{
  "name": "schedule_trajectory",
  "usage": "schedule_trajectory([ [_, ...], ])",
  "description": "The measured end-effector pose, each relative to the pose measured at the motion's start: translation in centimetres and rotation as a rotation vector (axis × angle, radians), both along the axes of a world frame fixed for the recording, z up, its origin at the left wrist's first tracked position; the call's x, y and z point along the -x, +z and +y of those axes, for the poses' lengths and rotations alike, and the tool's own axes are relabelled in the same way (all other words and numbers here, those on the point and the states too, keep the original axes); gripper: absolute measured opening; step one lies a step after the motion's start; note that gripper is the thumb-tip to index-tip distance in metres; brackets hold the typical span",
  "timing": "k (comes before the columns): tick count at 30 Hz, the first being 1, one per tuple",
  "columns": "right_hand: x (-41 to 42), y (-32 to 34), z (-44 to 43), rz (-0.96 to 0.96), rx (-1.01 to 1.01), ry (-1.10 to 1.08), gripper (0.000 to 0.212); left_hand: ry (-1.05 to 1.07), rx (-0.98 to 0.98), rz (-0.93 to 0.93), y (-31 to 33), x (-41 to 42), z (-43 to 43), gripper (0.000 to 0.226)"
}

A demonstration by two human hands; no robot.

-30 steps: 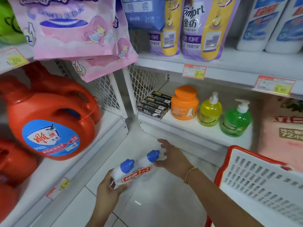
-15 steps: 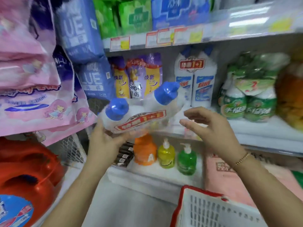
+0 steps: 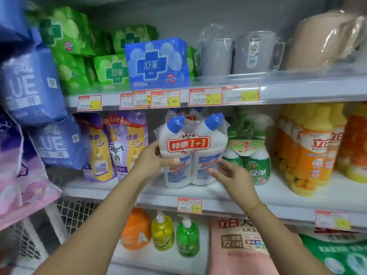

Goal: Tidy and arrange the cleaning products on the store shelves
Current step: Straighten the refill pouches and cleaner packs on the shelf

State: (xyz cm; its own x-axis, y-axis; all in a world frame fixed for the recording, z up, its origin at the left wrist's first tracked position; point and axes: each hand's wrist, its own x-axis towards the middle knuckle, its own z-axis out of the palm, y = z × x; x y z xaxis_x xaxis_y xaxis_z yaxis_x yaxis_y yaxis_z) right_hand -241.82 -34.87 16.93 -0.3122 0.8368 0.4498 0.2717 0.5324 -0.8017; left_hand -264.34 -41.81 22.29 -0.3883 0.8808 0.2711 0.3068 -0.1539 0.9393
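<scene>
Head view: a second ago the twin-pack of toilet cleaner [image 3: 190, 153] lay on its side in the left hand [image 3: 153, 161], low over the floor tiles. Half a second ago it was coming up, tilted, with the right hand [image 3: 232, 175] apart from it. Now it is upright, straight above the 9.90 price tag [image 3: 189, 205], with both hands on it. The left hand grips the left bottle, thumb across the front and fingers wrapped behind. The right hand's fingers lie fairly straight against the lower front of the right bottle, steadying it and not clasping it. By my reading the pack is nearly placed, with only setting down and squaring left. I cannot tell whether its base already touches the middle shelf [image 3: 278, 193].

The pack is two white bottles with angled blue caps, shrink-wrapped in clear film, with a red "1+1" banner across the shoulders and blue labels below. A matching pack [image 3: 184, 114] stands behind it, also above the tag. The green three-pack [image 3: 250, 157] is up and right of the tag, and the purple softener pouches [image 3: 127, 145] are up and left.
</scene>
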Motion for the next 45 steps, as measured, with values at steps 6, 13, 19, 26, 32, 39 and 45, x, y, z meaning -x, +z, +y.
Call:
schedule_trajectory([
  [6,0.7,-0.4,1.7,-0.072,-0.017,0.025,0.055,-0.073,0.129,-0.080,1.1,1.5,2.1,0.039],
  [13,2.2,-2.1,3.3,0.028,-0.022,-0.081,0.032,-0.033,0.189,-0.120,0.3,1.8,4.0,0.058],
  [19,2.7,-2.4,3.8,0.003,-0.133,-0.139,0.031,-0.011,0.192,-0.061,-0.9,1.0,4.4,0.056],
  [26,3.1,-4.5,4.6,-0.197,-0.251,-0.181,0.045,0.029,0.274,0.182,-2.0,1.6,4.4,0.055],
  [32,3.6,-4.7,5.2,-0.371,-0.197,-0.129,0.065,0.097,0.215,0.189,-3.2,2.2,5.7,0.057],
  [39,4.3,-4.1,4.6,-0.571,-0.197,-0.139,0.074,0.100,0.207,0.147,-3.6,2.6,8.2,0.052],
  [45,4.3,-4.1,4.9,-0.616,-0.169,-0.083,0.079,0.110,0.224,0.153,-3.7,2.7,8.8,0.054],
])
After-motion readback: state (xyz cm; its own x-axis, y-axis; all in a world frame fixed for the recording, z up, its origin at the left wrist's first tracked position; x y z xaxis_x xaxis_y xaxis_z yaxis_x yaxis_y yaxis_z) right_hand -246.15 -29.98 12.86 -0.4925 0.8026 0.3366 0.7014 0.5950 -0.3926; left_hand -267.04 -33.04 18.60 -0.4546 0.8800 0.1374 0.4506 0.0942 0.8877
